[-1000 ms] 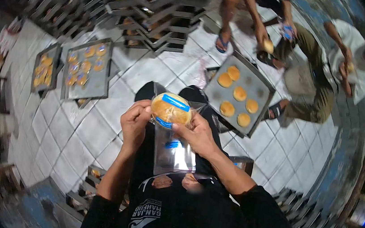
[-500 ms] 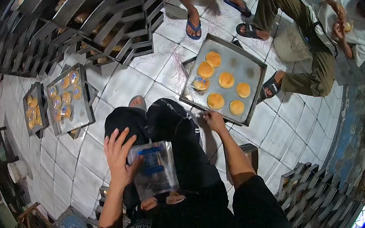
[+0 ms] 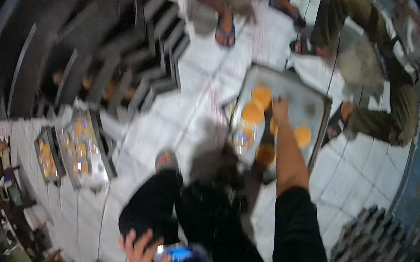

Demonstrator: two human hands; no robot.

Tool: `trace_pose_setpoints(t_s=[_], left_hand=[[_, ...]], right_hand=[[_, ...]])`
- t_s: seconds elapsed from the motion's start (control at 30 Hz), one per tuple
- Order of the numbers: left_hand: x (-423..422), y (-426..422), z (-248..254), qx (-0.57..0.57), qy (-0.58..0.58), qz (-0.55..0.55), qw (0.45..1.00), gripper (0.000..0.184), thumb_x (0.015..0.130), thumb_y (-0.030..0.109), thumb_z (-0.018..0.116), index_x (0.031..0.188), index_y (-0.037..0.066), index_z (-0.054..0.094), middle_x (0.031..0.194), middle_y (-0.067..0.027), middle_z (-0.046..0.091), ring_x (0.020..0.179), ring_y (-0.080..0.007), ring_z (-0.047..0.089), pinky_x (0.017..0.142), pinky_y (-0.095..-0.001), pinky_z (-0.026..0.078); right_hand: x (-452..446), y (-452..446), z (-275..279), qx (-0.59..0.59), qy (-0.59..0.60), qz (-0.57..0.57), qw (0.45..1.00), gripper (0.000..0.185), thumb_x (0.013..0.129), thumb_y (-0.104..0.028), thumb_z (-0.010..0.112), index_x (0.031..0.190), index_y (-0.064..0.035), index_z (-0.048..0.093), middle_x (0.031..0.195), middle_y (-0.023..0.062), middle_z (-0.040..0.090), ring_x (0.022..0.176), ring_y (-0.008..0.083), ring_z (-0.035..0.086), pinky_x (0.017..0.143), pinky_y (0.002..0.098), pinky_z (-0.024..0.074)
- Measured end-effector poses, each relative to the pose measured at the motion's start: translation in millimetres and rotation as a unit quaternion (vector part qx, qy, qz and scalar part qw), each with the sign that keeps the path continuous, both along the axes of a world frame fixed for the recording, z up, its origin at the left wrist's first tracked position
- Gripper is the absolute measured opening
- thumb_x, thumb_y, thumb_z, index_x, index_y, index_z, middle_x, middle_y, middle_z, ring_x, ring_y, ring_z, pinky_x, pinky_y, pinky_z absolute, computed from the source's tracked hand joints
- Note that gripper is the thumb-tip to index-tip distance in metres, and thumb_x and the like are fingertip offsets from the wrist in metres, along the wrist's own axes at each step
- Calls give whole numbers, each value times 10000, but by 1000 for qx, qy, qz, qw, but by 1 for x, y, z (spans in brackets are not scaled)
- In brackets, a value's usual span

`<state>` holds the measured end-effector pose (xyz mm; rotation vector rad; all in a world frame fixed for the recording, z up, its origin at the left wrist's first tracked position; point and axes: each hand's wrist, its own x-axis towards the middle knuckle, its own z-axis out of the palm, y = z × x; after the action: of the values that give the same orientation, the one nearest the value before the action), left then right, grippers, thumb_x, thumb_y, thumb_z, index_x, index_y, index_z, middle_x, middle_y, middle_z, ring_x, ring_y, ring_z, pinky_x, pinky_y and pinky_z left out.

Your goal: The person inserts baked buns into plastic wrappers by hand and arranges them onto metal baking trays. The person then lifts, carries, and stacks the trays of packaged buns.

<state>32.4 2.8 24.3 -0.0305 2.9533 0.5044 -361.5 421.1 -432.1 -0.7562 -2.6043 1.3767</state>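
Over the metal baking tray [image 3: 289,80], my right hand [image 3: 280,109] reaches in among round golden buns, near the upper bun [image 3: 262,95]. Motion blurs its fingers, so I cannot tell whether they hold anything. My forearm covers part of the tray. A bun in a printed clear wrapper [image 3: 243,139] lies at the tray's left side. Down at my lap, my left hand [image 3: 144,254] is open, fingers spread, with its thumb side at a stack of clear plastic bags with blue print [image 3: 183,255].
Two smaller trays of wrapped buns, one larger [image 3: 83,150] and one narrow [image 3: 47,156], lie on the tiled floor at left. Dark stacked racks [image 3: 126,44] stand upper left, and another dark stack [image 3: 373,248] lower right. Other people's legs and sandalled feet [image 3: 226,34] are beyond the tray.
My right hand has moved from the tray's near edge to above the buns. The view has shifted, and my left hand and the bags now appear lower in it.
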Motion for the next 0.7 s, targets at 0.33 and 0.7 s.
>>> trace_pose_setpoints(t_s=[0.33,0.7], left_hand=[[-13,-7,5,10,59,-44,997,436,815,397,697,1195,184,712,1368,-59,590,1350,-357,411,1139,-556,188],[11,-9,15,49,132,-25,990,367,851,319,669,1177,153,697,1370,-63,593,1364,-347,418,1127,-540,219]], right_hand=[[-10,-50,85,115,-98,157,976,475,827,-342,724,1096,41,644,1060,252,692,986,374,683,841,456,532],[91,-37,55,-612,50,-236,753,287,1015,-291,589,1207,-89,519,1088,105,647,934,291,670,728,476,586]])
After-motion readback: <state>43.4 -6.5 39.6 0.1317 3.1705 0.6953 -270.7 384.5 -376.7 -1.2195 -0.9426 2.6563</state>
